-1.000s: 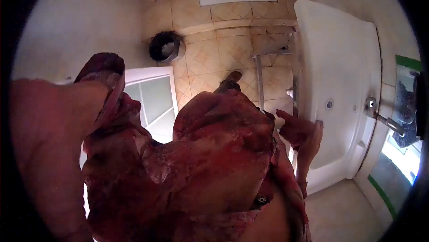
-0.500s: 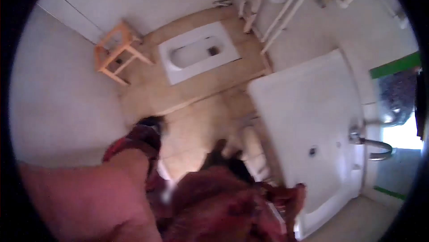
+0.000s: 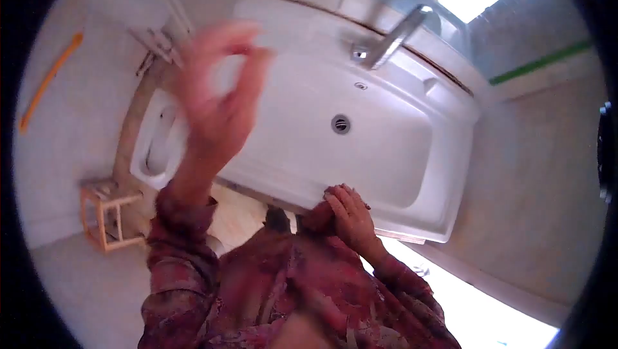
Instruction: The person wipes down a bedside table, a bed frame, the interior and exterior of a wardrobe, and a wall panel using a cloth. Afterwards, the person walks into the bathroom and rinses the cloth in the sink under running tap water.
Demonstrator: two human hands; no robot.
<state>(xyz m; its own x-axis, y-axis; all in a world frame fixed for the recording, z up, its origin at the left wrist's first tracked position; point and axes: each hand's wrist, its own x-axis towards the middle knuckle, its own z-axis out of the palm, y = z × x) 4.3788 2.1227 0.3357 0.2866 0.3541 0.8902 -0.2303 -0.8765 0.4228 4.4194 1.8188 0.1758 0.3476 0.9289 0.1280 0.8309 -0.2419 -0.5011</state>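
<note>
Reaching up, the left hand (image 3: 222,98) is in front of the left end of the white sink (image 3: 386,162). It is a bit blurry. Its fingers bend round toward the thumb, with a gap between them, and I see nothing in them. The right hand (image 3: 351,217) is low, by the near edge of the sink. Its fingers are close together and bent over a dark red bunch (image 3: 317,218), which looks like cloth, but I cannot tell if they grip it or just lie on it. The bunch is right at the front of the red patterned clothes (image 3: 257,278). The round drain (image 3: 340,124) is in the sink, and the shiny tap (image 3: 399,37) is at the back. Off to the left are a squat toilet (image 3: 151,146) and a small wooden stool (image 3: 106,217).
</note>
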